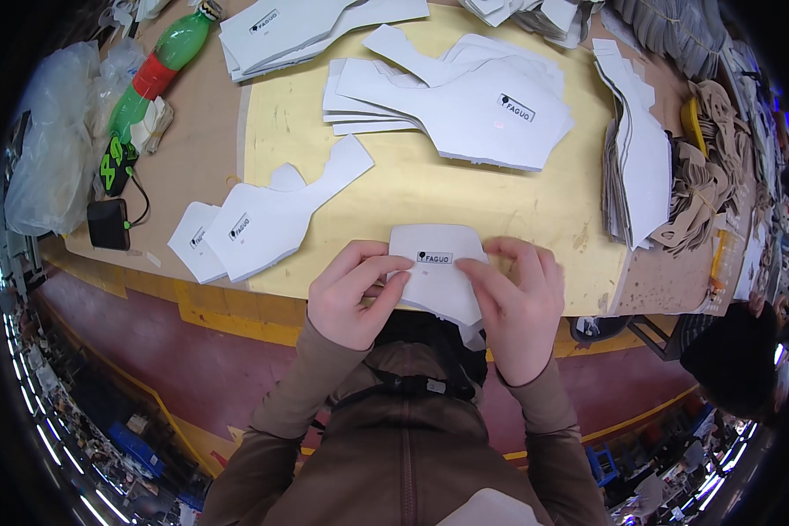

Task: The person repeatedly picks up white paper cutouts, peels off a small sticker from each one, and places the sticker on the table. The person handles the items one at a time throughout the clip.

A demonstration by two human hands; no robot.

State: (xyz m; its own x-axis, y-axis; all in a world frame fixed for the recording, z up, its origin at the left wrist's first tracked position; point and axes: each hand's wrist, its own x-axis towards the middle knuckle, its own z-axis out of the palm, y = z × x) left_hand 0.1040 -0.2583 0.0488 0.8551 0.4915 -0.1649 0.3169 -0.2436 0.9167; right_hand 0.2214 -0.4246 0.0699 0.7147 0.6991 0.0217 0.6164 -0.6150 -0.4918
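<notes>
A white cut piece [436, 289], sheet-like with a small dark-framed rectangular label [435, 258], is held at the table's near edge. On its left side, my left hand [351, 296] is closed, with thumb and fingertips at the label's left end. My right hand [526, 302] is closed on the other side, its thumb by the label's right end. The lower part of the piece hangs over the table edge. Whether the label is loose or fixed cannot be made out. To the left lie two similar labelled pieces [263, 226], overlapping.
Stacks of white labelled pieces [473, 114] lie beyond my hands. A bundle of pieces [637, 162] and tied brown pieces [701, 193] sit at right. At left are a green bottle [180, 42], a plastic bag [53, 149] and a black device with a cable [108, 224].
</notes>
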